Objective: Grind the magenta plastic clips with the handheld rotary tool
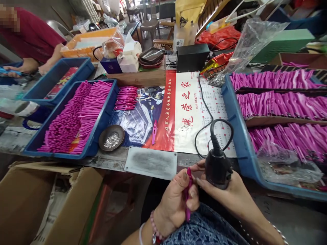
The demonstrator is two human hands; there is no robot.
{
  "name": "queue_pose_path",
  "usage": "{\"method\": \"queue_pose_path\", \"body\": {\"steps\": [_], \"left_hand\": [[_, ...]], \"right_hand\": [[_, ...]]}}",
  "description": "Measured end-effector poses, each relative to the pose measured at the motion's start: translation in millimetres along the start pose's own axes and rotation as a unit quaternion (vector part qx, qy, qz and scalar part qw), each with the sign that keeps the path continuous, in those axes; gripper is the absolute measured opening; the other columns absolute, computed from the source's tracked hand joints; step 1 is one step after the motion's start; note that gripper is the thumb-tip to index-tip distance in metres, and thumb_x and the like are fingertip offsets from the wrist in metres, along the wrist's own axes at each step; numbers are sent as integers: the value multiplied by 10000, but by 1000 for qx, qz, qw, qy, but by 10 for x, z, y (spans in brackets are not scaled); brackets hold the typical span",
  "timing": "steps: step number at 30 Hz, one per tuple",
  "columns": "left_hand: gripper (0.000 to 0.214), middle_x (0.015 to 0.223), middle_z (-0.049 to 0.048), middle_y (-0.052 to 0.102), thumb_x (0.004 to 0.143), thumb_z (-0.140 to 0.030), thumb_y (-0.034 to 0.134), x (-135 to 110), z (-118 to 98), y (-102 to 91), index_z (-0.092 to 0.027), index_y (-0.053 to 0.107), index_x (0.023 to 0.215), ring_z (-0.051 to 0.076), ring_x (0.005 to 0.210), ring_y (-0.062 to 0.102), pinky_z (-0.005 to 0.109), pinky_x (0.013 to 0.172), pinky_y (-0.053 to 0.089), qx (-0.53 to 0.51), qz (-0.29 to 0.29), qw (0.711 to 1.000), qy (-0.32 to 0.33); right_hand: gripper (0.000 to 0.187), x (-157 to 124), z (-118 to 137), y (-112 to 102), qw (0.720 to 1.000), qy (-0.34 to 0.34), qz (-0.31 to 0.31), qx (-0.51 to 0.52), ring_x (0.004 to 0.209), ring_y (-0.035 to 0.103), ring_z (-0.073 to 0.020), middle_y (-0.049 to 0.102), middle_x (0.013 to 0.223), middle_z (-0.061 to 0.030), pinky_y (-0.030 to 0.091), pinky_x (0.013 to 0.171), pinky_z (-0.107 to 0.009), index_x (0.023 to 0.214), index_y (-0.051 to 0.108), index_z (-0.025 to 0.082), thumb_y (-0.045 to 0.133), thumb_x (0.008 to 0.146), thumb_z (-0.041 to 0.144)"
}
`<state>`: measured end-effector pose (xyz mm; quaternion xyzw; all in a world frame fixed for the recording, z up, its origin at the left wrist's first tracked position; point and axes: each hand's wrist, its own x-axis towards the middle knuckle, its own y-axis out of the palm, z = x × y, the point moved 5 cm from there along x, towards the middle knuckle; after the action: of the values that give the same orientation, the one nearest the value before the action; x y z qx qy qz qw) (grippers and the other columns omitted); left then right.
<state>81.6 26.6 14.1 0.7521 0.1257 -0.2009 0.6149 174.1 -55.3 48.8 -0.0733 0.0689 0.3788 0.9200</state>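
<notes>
Between the thumb and fingers of my left hand (176, 195) stands a slim magenta plastic piece (188, 195), held upright above my lap. My right hand (227, 194) is wrapped around a black corded hand tool (217, 166), its cable rising from the top. The fingertips of that hand come close to the upper end of the magenta piece; I cannot tell whether they touch it. A grey metal plate (151, 162) lies at the table edge just beyond my hands. Past it, another magenta piece (154, 132) rests alone on the printed calendar sheet (170, 136).
A blue tray (88, 154) on the left and a blue tray (231, 119) on the right hold many magenta pieces. Small silvery parts fill a brown bowl (102, 144). Behind stands a black box (192, 58). A cardboard box (74, 207) sits lower left; another person (33, 34) works far left.
</notes>
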Motion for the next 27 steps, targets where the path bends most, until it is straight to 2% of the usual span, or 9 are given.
{"method": "queue_pose_path", "body": {"steps": [5, 9, 19, 27], "left_hand": [[418, 505, -93, 450, 677, -451, 867, 12, 42, -56, -139, 613, 788, 0, 331, 289, 136, 364, 189, -67, -29, 997, -33], [396, 515, -85, 470, 689, -418, 867, 5, 57, -62, -123, 613, 765, -9, 329, 266, 118, 349, 190, -98, -24, 994, -49], [361, 490, -109, 338, 767, -418, 807, -5, 50, -24, -131, 594, 818, 13, 348, 106, 135, 342, 136, -82, 4, 996, -43], [334, 476, -109, 347, 769, -397, 810, -17, 86, -39, -124, 637, 851, 13, 360, 44, 123, 344, 132, -85, 10, 994, -67]], "right_hand": [[296, -5, -48, 24, 999, 27, 13, 26, 917, 722, -210, 741, 1020, -40, 593, 844, -262, 1040, 654, 232, 786, 825, 387], [306, 26, -57, 52, 998, 35, 4, 44, 893, 728, -231, 745, 994, -60, 612, 834, -295, 1014, 675, 208, 801, 795, 381], [321, 52, -66, 81, 998, 41, -12, 39, 851, 723, -257, 742, 937, -70, 617, 785, -329, 978, 682, 180, 800, 758, 382], [313, 54, -149, 102, 999, 34, 5, -2, 873, 712, -274, 735, 946, -77, 585, 789, -347, 998, 670, 182, 764, 784, 391]]}}
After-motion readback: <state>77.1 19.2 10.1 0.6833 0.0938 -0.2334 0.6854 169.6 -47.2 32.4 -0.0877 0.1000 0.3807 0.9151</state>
